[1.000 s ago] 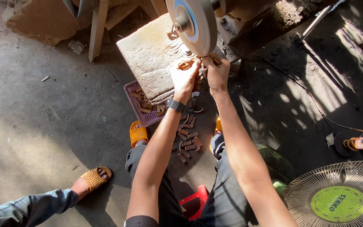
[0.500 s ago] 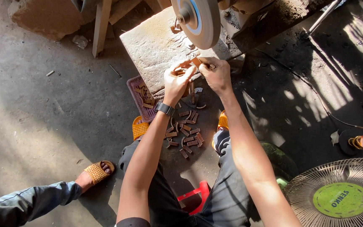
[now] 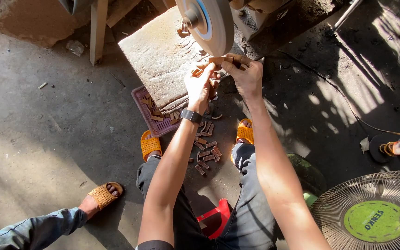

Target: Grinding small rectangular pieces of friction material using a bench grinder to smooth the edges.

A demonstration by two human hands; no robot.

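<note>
Both my hands hold a small wooden block (image 3: 220, 60) against the lower edge of a round grinding wheel (image 3: 208, 24). My left hand (image 3: 200, 85), with a dark watch on its wrist, pinches the block's left end. My right hand (image 3: 245, 76) grips its right end. Several similar wooden pieces (image 3: 207, 153) lie on the concrete floor between my feet in orange sandals (image 3: 150, 144). More pieces fill a purple tray (image 3: 150, 113) to the left.
A flat stone slab (image 3: 160, 58) lies under the wheel. Another person's leg and sandalled foot (image 3: 102, 195) reach in at the lower left. A floor fan (image 3: 375, 215) lies at the lower right. A red stool (image 3: 214, 216) is under me. A cable crosses the right floor.
The view has shifted, so the wheel and slab sit lower in the picture. Both hands stay at the wheel with the block.
</note>
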